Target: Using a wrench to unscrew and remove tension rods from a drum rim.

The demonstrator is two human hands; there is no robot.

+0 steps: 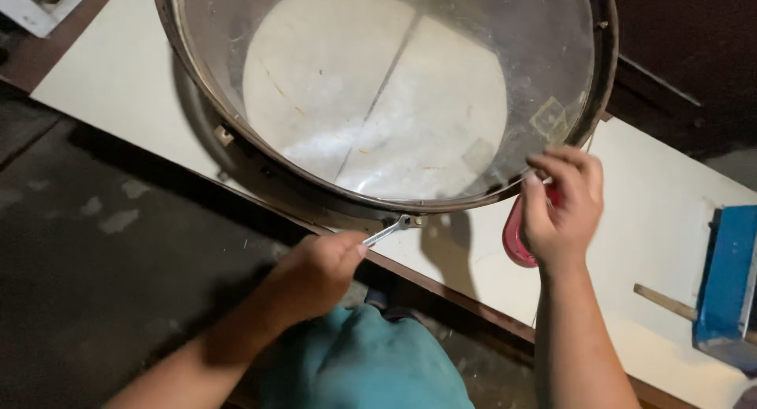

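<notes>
A large drum shell [236,153] with a clear drumhead and a metal rim stands on a white table [654,212]. My left hand [319,271] grips a small silver wrench [388,232], whose head sits on a tension lug at the rim's near edge. My right hand [561,208] hovers by the rim at the right, fingers curled, next to a red object [514,239] lying on the table. I cannot tell whether that hand touches the rim or the red object.
A blue block with a wooden handle [721,279] lies at the table's right edge. The table's dark front edge runs diagonally below the drum. A dark floor [95,283] is at the left. A white vent [39,3] is in the top left corner.
</notes>
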